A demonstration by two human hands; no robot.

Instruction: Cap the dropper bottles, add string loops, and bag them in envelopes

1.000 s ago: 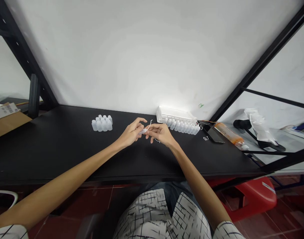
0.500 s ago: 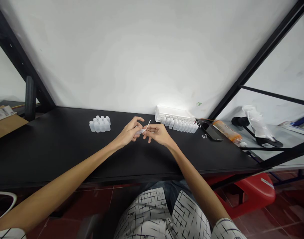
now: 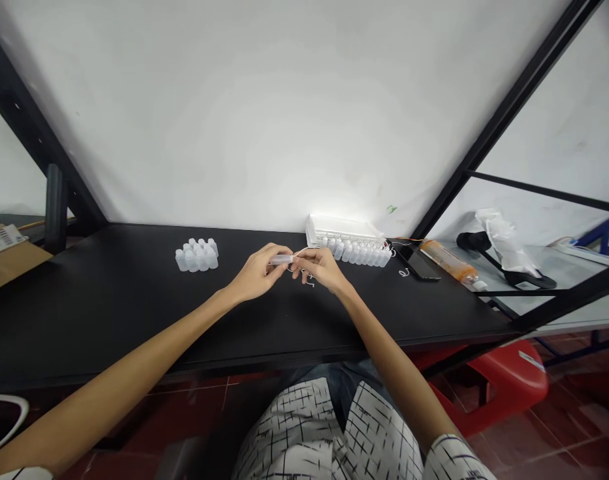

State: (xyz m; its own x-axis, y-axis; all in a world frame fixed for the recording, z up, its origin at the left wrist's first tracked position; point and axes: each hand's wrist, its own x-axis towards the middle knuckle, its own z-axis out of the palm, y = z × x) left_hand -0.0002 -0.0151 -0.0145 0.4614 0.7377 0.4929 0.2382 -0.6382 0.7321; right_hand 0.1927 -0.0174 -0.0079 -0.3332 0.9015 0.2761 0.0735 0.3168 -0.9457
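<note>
Between the fingers of my left hand (image 3: pixel 255 272) lies a small translucent plastic bottle (image 3: pixel 280 259), held on its side with its neck pointing right. My right hand (image 3: pixel 318 268) is closed at the neck end, pinching a thin white string (image 3: pixel 310 285) whose loose end hangs below the fingers. The fingertips hide most of the neck. To the left stands a cluster of similar small bottles (image 3: pixel 197 256). Right of my right hand, a row of bottles (image 3: pixel 363 254) stands against a white stack (image 3: pixel 342 229).
A loose white string piece (image 3: pixel 404 273) lies beside a black phone (image 3: pixel 422 265). An orange bottle (image 3: pixel 449 261) lies at the table's right end, near the black frame (image 3: pixel 489 133). A cardboard box (image 3: pixel 14 261) sits at far left. A red stool (image 3: pixel 509 383) stands below.
The bottle has turned to lie more level in my left hand. The string end that pointed up now hangs below my right fingers. The view has shifted slightly.
</note>
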